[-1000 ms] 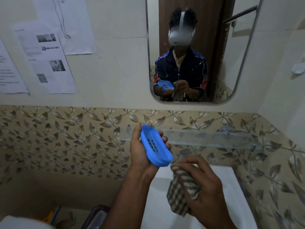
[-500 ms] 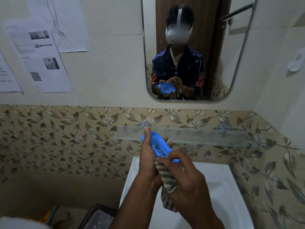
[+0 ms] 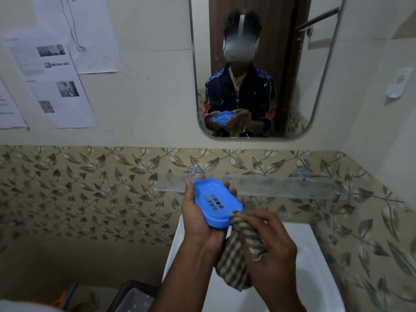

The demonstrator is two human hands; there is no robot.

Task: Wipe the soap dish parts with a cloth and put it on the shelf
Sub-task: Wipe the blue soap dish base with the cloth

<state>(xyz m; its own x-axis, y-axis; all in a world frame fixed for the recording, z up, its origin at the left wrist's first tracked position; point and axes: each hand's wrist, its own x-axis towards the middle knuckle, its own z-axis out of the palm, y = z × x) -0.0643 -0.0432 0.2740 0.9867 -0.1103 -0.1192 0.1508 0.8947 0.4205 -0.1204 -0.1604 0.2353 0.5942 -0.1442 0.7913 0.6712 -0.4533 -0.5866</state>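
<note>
A blue plastic soap dish part (image 3: 215, 202) with several drain holes lies flat in my left hand (image 3: 198, 218), its hollow side facing up. My fingers curl round its far edge and my thumb holds the near left rim. My right hand (image 3: 269, 242) grips a brown-and-cream striped cloth (image 3: 238, 255) and presses a bunched corner of it against the dish's near right rim. The rest of the cloth hangs down below my hands. Both hands are above the white basin, just in front of the glass shelf (image 3: 281, 188) on the wall.
A white wash basin (image 3: 315, 266) lies below my hands. A mirror (image 3: 292, 64) above the shelf reflects a person holding the dish. Printed papers (image 3: 51, 79) hang on the left wall. A dark container (image 3: 132, 298) sits low at the left.
My left hand has turned the dish from tilted on edge to flat with its hollow side up. The cloth in my right hand has come up from below to the dish's right rim.
</note>
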